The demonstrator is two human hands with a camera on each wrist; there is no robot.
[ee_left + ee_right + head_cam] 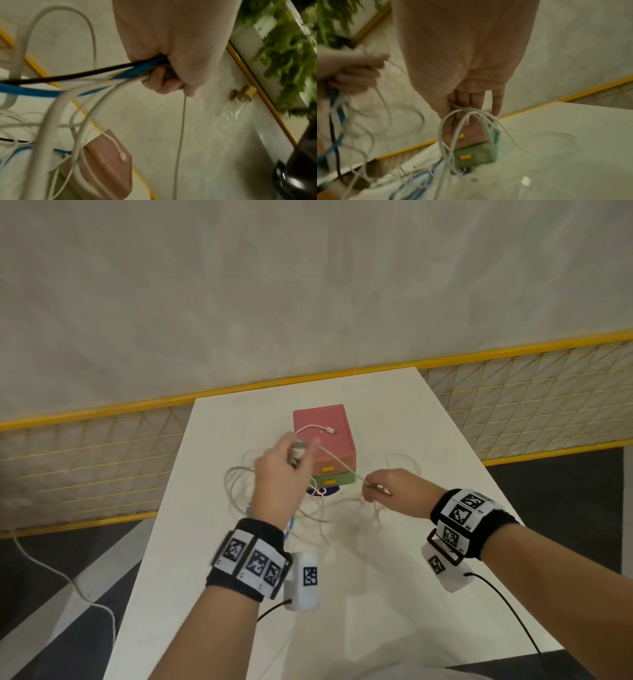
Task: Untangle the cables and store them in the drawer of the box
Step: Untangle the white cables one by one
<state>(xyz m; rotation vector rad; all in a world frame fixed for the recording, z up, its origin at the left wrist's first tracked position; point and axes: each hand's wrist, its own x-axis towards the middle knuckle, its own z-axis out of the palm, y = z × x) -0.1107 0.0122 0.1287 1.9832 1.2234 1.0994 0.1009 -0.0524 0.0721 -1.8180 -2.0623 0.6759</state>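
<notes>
White cables (pixel 274 501) stay knotted, lifted in front of the closed pink-and-green box (pixel 323 440).

Head view: left hand (pixel 281 470) fists the bundle while right hand (pixel 394 491) pinches one strand; pulling could tighten knots. Left wrist: blue cable (pixel 34 92) and a black one share the fist, risking snags. Right wrist: loops (pixel 462 128) drape the fingers, and the drawer (pixel 474 155) looks shut.
</notes>
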